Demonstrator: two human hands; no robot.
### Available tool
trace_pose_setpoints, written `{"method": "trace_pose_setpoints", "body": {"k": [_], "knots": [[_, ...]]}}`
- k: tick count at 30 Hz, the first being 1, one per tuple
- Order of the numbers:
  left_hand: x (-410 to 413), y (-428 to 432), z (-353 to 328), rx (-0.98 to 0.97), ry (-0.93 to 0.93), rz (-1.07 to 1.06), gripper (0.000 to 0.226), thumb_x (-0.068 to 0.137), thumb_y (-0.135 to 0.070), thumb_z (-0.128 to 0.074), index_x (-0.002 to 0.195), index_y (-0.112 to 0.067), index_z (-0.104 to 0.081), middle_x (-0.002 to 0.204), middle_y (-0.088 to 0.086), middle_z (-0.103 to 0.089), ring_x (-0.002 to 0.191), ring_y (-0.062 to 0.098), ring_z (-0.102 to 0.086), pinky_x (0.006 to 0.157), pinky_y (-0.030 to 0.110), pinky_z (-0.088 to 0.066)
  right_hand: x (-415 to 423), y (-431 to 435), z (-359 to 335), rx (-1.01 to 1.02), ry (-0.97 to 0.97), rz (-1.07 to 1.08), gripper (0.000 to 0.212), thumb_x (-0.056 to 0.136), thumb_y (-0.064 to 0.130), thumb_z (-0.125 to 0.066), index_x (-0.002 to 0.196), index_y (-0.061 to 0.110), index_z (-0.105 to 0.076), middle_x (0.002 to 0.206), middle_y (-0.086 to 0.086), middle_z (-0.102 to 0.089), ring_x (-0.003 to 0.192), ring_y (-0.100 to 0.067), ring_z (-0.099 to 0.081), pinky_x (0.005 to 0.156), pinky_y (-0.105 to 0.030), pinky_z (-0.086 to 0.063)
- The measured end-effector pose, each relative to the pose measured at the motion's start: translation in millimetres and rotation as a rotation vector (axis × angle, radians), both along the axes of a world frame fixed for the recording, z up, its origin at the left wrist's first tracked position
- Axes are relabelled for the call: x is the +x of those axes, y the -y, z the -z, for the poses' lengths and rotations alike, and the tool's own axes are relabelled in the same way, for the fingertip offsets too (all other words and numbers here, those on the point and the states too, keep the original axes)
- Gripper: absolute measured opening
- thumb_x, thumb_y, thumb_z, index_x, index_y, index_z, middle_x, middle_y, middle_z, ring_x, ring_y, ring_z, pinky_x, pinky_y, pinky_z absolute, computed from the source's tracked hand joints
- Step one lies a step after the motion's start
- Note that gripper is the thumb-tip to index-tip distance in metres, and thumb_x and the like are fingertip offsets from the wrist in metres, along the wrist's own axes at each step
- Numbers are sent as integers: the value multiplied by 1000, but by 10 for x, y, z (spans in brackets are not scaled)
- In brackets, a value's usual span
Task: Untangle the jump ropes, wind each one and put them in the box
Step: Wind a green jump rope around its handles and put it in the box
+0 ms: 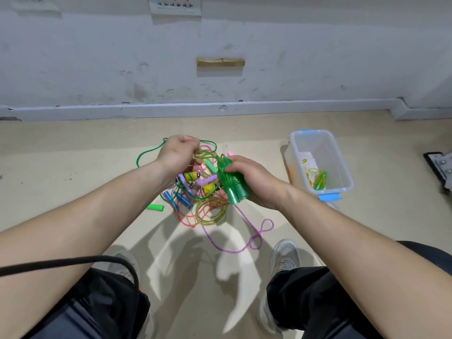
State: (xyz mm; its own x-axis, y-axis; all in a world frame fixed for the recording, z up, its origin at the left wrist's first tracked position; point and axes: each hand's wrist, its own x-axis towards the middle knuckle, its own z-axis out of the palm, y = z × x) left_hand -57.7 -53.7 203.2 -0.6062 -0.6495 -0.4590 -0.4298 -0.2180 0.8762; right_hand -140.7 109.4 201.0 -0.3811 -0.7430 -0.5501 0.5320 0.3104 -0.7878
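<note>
Before you stands a scuffed white wall (pixel 97 57). Two paper sheets hang at its top edge, one near the centre (pixel 175 6) and one to your left (pixel 34 3); their print is too small to read. A small wooden block (pixel 220 62) is fixed lower down. A grey skirting strip (pixel 171 110) runs along the wall's foot and bears a round fitting (pixel 222 108). The beige floor (pixel 73 155) carries broad shadows. A black cable (pixel 73 261) arcs over your left knee. Your grey shoes (pixel 285 255) and dark trousers (pixel 305 294) fill the lower edge. A dark plate (pixel 437 165) with pale fittings lies at the far right.
</note>
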Motion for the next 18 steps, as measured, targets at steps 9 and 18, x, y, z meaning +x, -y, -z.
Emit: {"method": "trace_pose_setpoints", "body": {"k": [9, 18], "knots": [[-309, -697, 83, 69, 24, 176, 16, 103, -27, -49, 99, -14, -58, 93, 7, -62, 69, 21, -62, 57, 27, -49, -275, -481, -45, 0, -65, 234, 38, 92, 8, -69, 129, 16, -61, 87, -10, -71, 67, -25, -67, 62, -31, -55], [-969, -1449, 174, 172, -58, 369, 9, 95, -8, -62, 101, -13, -67, 92, 3, -68, 74, 20, -66, 59, 25, -51, -759, -1245, 163, 213, -191, 535, 35, 82, 25, -83, 101, 17, -55, 96, -6, -72, 76, -19, -68, 63, -28, -54]]}}
